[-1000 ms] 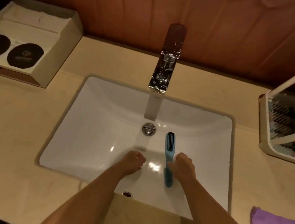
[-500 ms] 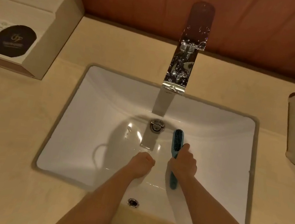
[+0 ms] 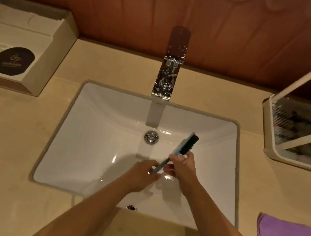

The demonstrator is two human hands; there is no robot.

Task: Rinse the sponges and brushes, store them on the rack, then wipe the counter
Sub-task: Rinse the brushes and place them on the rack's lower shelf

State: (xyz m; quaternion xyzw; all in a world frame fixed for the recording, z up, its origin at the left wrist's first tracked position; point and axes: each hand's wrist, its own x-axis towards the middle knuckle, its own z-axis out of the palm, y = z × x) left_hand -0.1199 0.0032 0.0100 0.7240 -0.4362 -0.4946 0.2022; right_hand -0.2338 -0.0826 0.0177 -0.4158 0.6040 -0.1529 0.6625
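The right hand (image 3: pixel 182 169) clasps the slim blue plastic brush with black bristles (image 3: pixel 187 144) mid-handle; the left hand (image 3: pixel 140 175) pinches its tail (fingertips only, it seems). Over the white ceramic sink (image 3: pixel 87 147), the brush slants up-right, its head toward the white-framed rack (image 3: pixel 264 120) on the right hand's side.

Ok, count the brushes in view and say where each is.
1: the blue brush, held over the sink by the right hand, its handle end at the left hand. Blurred dark shapes in the rack may hide more.
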